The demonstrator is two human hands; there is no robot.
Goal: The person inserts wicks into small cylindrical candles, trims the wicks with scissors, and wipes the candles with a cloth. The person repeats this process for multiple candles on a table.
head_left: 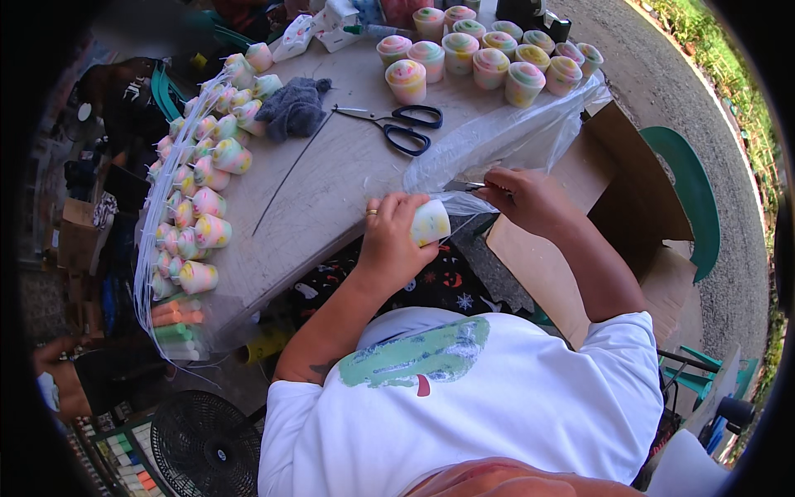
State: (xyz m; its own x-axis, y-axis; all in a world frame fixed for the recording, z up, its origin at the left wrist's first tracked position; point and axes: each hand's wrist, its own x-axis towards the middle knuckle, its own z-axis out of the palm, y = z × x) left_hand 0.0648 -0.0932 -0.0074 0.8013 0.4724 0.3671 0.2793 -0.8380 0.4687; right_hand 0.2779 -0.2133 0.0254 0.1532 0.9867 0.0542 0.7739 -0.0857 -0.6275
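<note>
White short-sleeved T-shirt with a green print (497, 406) before a pale, scratched table (331, 199)

A bare left hand (391, 236), with a gold-coloured ring, curls around a white tapered cup with yellow speckles (431, 222), tipped on its side at the table's near edge. Just beside it, the bare right hand (523, 199) pinches a slim silvery metal tool (464, 186), its exact kind hard to tell. Beyond the hands lie crumpled clear plastic (497, 151), metal scissors with dark-blue handles (392, 123) and a fuzzy grey cloth (296, 108). Pastel tapered cups with white strings (213, 231) lie in rows along the left; pastel swirl-topped cups (490, 69) stand upright at the far side; an open brown cardboard box (638, 211) sits at the right
</note>
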